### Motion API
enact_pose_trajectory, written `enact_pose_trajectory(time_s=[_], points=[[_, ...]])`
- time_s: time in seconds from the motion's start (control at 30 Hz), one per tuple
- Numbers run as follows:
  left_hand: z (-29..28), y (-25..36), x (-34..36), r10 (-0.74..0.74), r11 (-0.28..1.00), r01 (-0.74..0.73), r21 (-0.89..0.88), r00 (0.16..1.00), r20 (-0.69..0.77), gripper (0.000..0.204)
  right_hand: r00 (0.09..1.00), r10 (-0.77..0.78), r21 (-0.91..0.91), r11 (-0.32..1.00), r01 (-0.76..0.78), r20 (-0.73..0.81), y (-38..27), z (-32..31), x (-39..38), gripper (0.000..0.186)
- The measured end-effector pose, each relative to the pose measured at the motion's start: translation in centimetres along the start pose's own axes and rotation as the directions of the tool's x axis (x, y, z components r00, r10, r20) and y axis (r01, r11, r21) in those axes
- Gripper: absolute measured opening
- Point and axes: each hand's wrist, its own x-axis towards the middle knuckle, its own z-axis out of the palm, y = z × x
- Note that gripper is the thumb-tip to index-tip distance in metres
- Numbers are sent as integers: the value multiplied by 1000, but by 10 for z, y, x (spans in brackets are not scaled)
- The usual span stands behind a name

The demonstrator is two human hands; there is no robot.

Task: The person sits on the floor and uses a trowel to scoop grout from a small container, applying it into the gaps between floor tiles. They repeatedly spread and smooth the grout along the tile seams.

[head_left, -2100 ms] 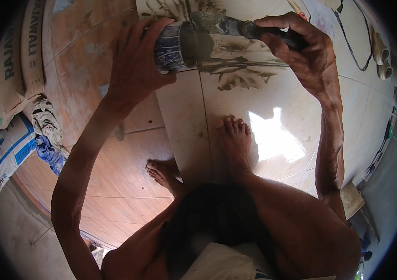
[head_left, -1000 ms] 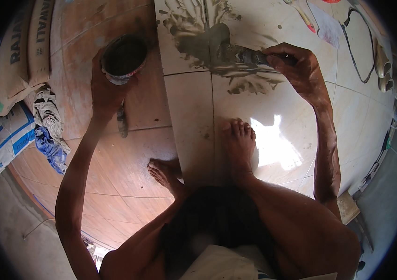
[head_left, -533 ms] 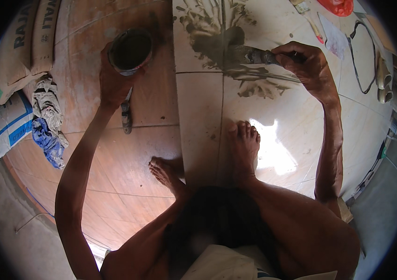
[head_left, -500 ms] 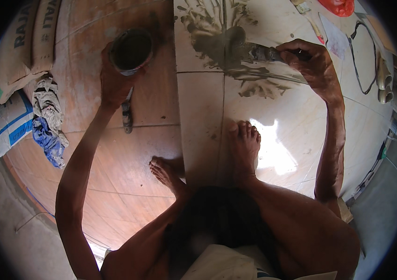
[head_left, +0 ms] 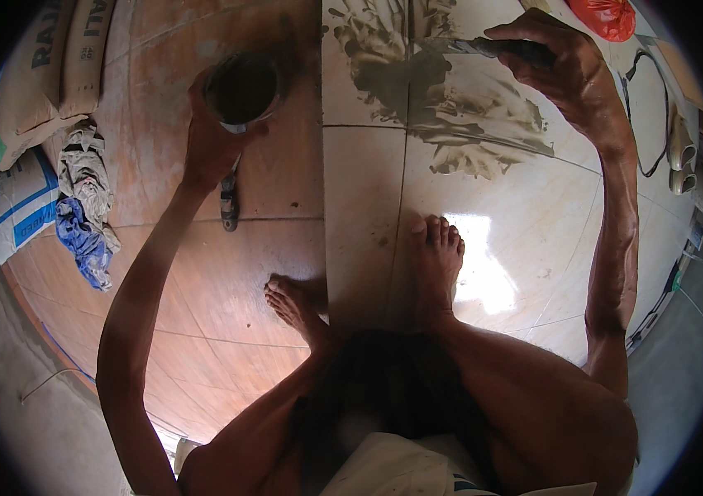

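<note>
My left hand [head_left: 209, 145] is wrapped round a small round pot [head_left: 245, 127] with wet grey paste [head_left: 240, 87] inside, held above the brown floor. In my right hand [head_left: 570, 74] is a scraper [head_left: 483, 47], gripped by its dark handle. Its blade reaches left to the smeared grey paste [head_left: 479, 107] on the pale tiles, across the tile joints; whether it touches is hard to tell. Below the pot lies another tool with a dark handle [head_left: 228, 207], its upper part hidden by my left hand.
Brown paper sacks [head_left: 29, 83], a blue-and-white sack [head_left: 12, 219] and crumpled cloths [head_left: 85, 178] lie at the left. A red plastic bag [head_left: 603, 16], a black cord [head_left: 631, 91] and a pair of shoes [head_left: 681, 157] lie at the right. My bare feet [head_left: 438, 264] straddle the floor edge.
My right hand has moved away and to the right with the scraper, whose blade now looks narrower. The paste smear reaches farther right. The pot has shifted slightly right.
</note>
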Motion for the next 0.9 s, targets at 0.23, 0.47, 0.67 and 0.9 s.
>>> enact_pose_trajectory(time_s=[0.23, 0.47, 0.67, 0.9], points=[[-15, 20, -25, 5, 993, -7, 120, 1000, 11, 130, 916, -396, -448, 808, 383, 70, -49, 57, 21, 42], [-34, 22, -64, -44, 986, 44, 161, 999, -3, 131, 875, -455, -429, 765, 480, 167, -46, 51, -6, 46], [-33, 17, -85, -63, 984, 53, 173, 997, 52, 122, 826, -529, -447, 701, 556, 198, -50, 66, 14, 42], [-44, 14, -108, -40, 968, 30, 247, 998, 39, 118, 873, -437, -443, 753, 486, 215, -49, 52, -11, 33]])
